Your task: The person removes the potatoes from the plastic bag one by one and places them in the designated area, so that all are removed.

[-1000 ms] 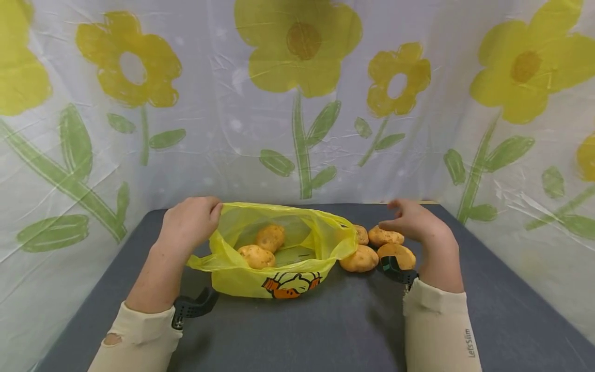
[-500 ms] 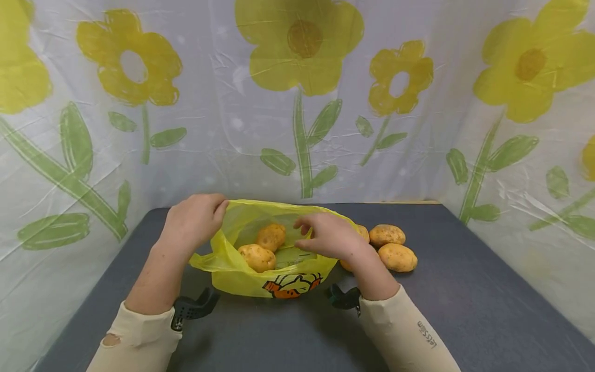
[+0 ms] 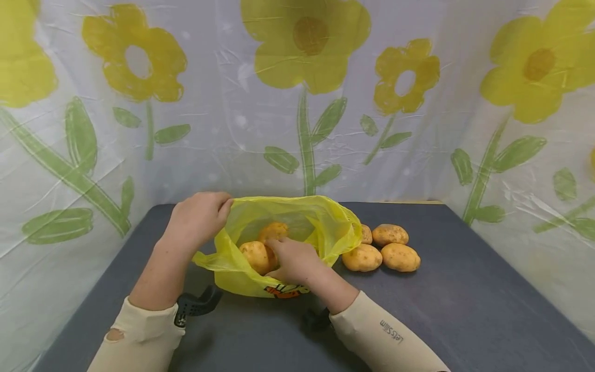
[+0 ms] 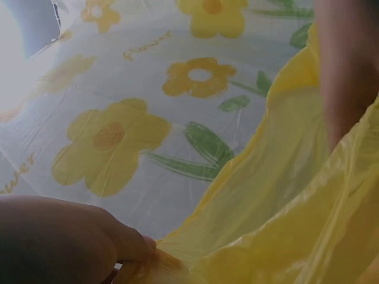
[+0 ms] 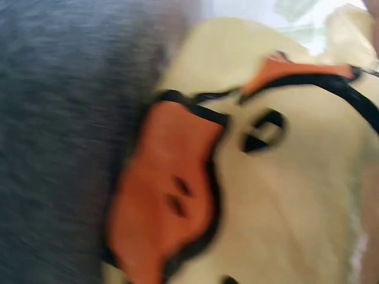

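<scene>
A yellow translucent plastic bag (image 3: pixel 232 276) with a cartoon print lies with its mouth open. My left hand (image 3: pixel 200 219) pinches the left end of its rim, and the left wrist view shows this pinch with the hand (image 4: pixel 71 236) at the bag's edge (image 4: pixel 177 269). Inside the bag are a potato (image 3: pixel 253 257) in front and another potato (image 3: pixel 274 231) behind it. My right hand (image 3: pixel 297 261) reaches into the bag, fingers and thumb around the right end of the front potato. In the right wrist view, the printed bag side (image 5: pixel 284 189) fills much of the frame; the right fingers are hidden there.
Several potatoes sit on the dark table right of the bag, among them a front potato (image 3: pixel 362 258), an outer potato (image 3: pixel 401 257) and a back potato (image 3: pixel 390 235). A flowered white curtain (image 3: pixel 223 129) encloses the table (image 3: pixel 455 289) at the back and sides.
My right hand has swung left from above the loose potatoes, over the bag's mouth, and down to the front potato inside. The left hand keeps its pinch on the rim.
</scene>
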`<state>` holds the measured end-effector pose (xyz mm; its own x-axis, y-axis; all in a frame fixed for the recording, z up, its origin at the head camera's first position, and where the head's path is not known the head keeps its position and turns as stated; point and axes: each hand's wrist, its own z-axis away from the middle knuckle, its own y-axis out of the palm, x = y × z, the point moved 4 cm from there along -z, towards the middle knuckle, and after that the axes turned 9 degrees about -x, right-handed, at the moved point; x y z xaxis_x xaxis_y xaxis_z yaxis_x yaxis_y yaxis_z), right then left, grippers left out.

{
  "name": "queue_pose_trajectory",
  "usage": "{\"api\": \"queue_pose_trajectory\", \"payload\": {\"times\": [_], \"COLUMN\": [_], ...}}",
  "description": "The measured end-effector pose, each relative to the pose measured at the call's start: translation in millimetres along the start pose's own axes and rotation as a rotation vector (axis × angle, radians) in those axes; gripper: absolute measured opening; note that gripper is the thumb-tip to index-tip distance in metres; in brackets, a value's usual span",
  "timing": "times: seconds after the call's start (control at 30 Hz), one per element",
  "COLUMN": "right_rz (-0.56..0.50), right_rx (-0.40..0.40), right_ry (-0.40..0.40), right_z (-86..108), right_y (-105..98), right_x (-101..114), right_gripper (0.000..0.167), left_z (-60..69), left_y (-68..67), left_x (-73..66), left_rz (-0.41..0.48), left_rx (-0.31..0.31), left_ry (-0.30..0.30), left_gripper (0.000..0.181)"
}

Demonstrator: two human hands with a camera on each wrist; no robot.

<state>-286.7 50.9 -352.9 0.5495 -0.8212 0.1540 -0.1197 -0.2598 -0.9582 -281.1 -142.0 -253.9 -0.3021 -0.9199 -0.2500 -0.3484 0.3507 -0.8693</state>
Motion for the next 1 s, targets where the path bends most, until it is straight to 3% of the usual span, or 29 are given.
{"api": "queue_pose_trajectory", "payload": {"times": [0.13,0.3,0.4,0.57,0.63,0.8,1.0], "right_rz": [0.041,0.002,-0.008,-0.006,-0.031,-0.085,-0.115], "right_rx": [-0.038,-0.047,0.002,0.162,0.182,0.117,0.030], "right_ry": [0.049,0.069,0.060,0.080,0.062,-0.025,-0.049], "right_z": [-0.2,0.2,-0.6,1.5,1.8,-0.8,-2.6], "right_y": [12,14,7,-9,-13,-15,-10], "right_x": [-1,-3,-7,-18,-20,-16,-14], "right_gripper": [0.068,0.059,0.056,0.057,0.059,0.045,0.032], "left_z": [-2.2,-3.1,-1.4,-0.6,-1.2,-1.3,0.1], "left_y": [3.1,5.3,3.4,1.4,1.4,0.7,1.7], "left_x": [-2.6,-2.3,1.0,3.1,2.9,2.0,1.0], "left_rz": [0.010,0.010,0.002,-0.002,-0.007,-0.017,-0.026], "left_rx": [0.007,0.021,0.019,0.013,0.012,0.020,0.032], "left_ry": [0.007,0.003,-0.011,-0.006,-0.003,-0.005,-0.003], "left_gripper": [0.034,0.034,0.034,0.034,0.033,0.034,0.035]}}
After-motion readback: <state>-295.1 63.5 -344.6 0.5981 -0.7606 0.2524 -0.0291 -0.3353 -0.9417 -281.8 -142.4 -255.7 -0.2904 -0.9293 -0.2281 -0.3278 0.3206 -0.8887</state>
